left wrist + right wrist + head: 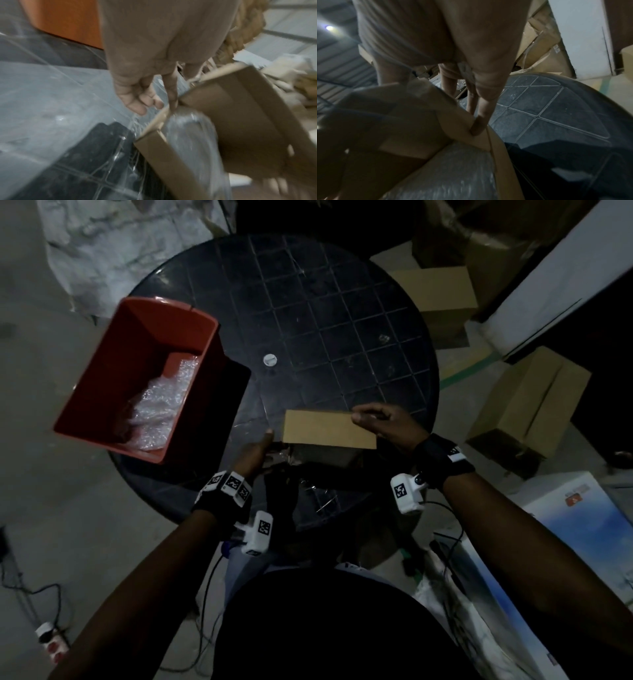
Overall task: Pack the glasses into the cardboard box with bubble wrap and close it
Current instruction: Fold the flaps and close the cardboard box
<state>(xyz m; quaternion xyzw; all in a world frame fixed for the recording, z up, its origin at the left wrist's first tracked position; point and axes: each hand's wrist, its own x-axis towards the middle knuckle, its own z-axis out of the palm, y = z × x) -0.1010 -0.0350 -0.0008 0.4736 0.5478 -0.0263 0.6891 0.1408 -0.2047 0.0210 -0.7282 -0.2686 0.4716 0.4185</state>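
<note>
A small cardboard box (322,451) stands on the round black table (342,320) near its front edge. Its lid flap (329,428) hangs half lowered over the opening. Inside lies a bundle in bubble wrap (188,135), also visible as bubble wrap (453,169) in the right wrist view; no glasses show through it. My right hand (363,417) pinches the flap (423,108) at its far right corner, fingertips (476,129) against the cardboard. My left hand (265,440) is at the box's left end, loosely curled, with one straight finger (172,94) touching the box's edge (161,117).
A red plastic bin (144,344) with loose bubble wrap (161,405) stands at the table's left edge. A small white cap (269,359) lies mid-table. Cardboard boxes (527,405) and a white carton (582,525) crowd the floor on the right.
</note>
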